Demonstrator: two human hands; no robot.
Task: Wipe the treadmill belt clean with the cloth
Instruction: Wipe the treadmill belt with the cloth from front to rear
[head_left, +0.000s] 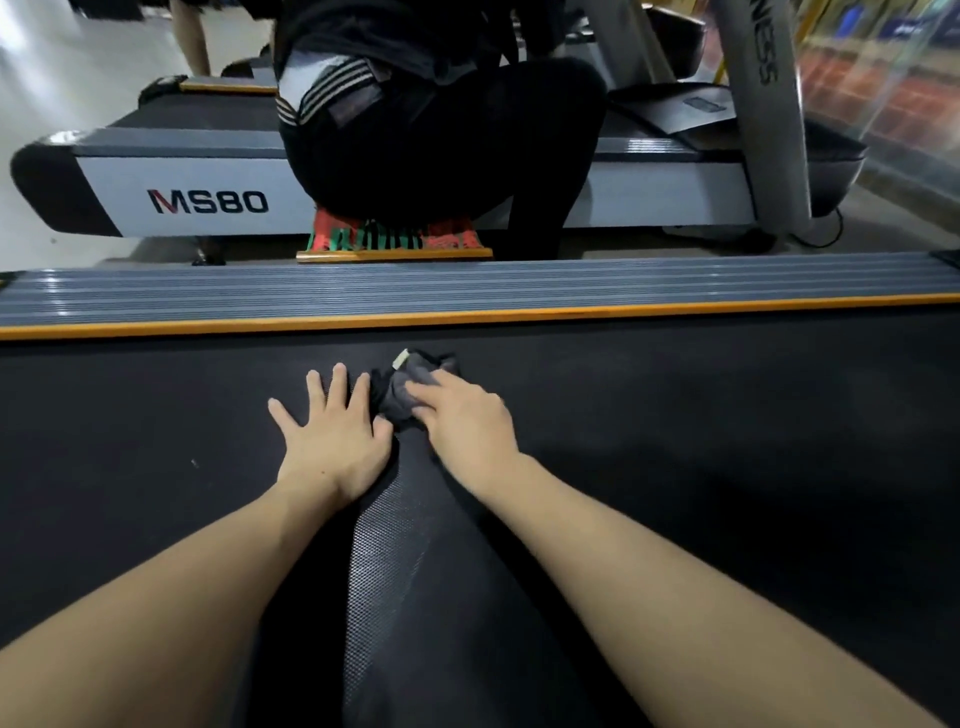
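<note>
My right hand (462, 421) pressed the dark cloth (402, 392) flat on the treadmill belt (727, 441) near its far edge; left hand (332, 431) lay splayed open just beside.

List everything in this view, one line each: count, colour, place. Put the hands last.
belt: one, black, fills the lower frame under both arms
cloth: one, dark grey with a pale tag, bunched on the belt between the hands
side rail: one, grey ribbed with an orange edge, along the belt's far side
second treadmill: one, grey and black, marked MS80, behind the rail
stool: one, red and green weave, between the treadmills
other person: one, dark clothes, squatting on the stool
left hand: flat on the belt, fingers spread, beside the cloth
right hand: pressing on the cloth
</note>
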